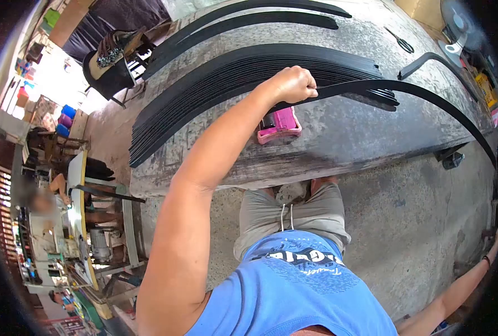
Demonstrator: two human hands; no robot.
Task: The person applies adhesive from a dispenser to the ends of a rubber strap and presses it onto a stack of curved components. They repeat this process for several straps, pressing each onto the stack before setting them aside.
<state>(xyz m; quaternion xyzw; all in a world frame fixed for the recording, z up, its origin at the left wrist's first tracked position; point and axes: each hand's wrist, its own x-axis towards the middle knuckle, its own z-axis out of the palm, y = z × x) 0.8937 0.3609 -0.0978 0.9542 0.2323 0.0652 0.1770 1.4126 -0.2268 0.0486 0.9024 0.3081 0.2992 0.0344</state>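
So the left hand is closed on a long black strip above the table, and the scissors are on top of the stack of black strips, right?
Not quite: the head view shows the scissors lying on the table itself, apart from the stack of black strips. The left hand is indeed closed on a long black strip above it.

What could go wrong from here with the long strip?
Snagging: the long black strip curves beyond the table toward the dark edge of view, so its far end could catch on something unseen.
Disturbing the pile: the strip crosses near one end of the piled strips; a sideways pull might drag some out of line.
Knocking: the pink thing sits close to the left hand and might get bumped.
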